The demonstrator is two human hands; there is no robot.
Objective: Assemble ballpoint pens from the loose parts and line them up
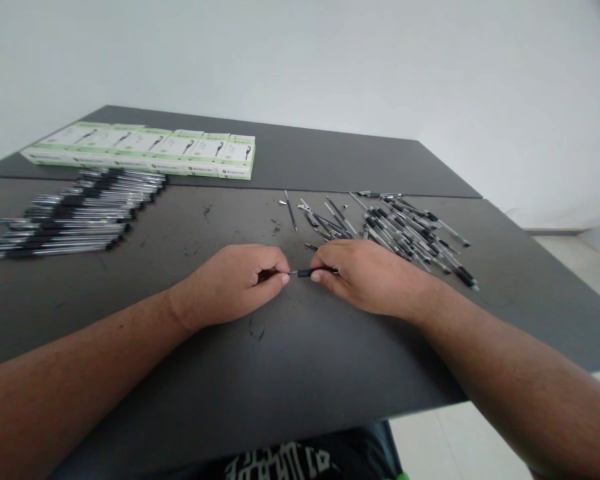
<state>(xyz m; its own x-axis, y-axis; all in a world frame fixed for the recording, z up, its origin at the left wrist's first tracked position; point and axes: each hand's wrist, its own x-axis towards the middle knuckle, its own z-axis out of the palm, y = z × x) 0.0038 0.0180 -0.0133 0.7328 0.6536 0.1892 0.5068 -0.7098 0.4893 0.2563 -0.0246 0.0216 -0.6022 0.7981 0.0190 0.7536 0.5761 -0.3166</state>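
Between my hands lies a pen [304,273] with a dark grip, held sideways just above the table. My left hand [240,280] pinches its thin metallic tip end between thumb and forefinger. My right hand [363,277] is closed round the dark grip part, and the rest of the pen is hidden in the palm. Beyond my right hand spreads a loose pile of pens [405,233] with clear barrels and dark grips. A few loose pen parts [330,223] lie just past my fingertips.
On the left, a row of pens [75,213] is laid side by side. Behind it stand several white and green boxes [180,152] in a line. Dark scraps [257,330] dot the grey table [290,373]. A pale wall [300,67] rises behind.
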